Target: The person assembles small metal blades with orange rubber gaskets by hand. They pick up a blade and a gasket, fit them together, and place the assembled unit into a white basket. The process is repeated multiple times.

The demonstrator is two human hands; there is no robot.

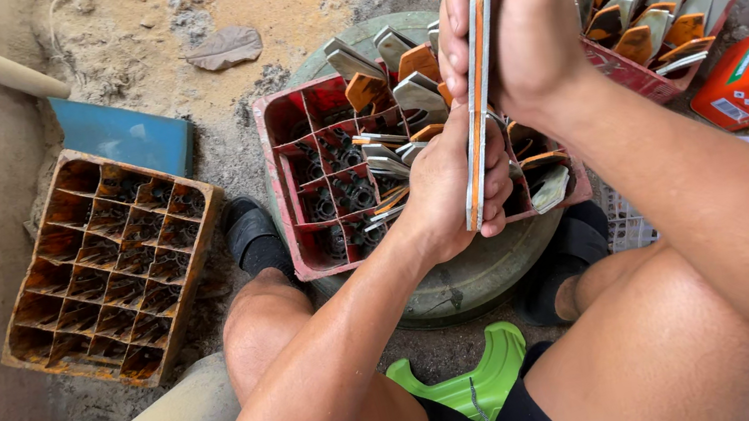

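Orange and grey flat blades, pressed together in a thin stack, stand nearly upright between both hands. Closed tight, the left hand clasps the lower end of the stack, and the right hand wraps its upper end, with only the stack's narrow edge showing between the fingers. Stack and hands hang right above a red divided crate that sits on a round green lid. Loose blades fill the crate's far and right cells; its near-left cells hold dark parts too small to make out. A second red crate, packed with upright blades, lies just behind the right wrist. An orange divided crate rests well apart to the left on sandy ground, with bare ground between the two.
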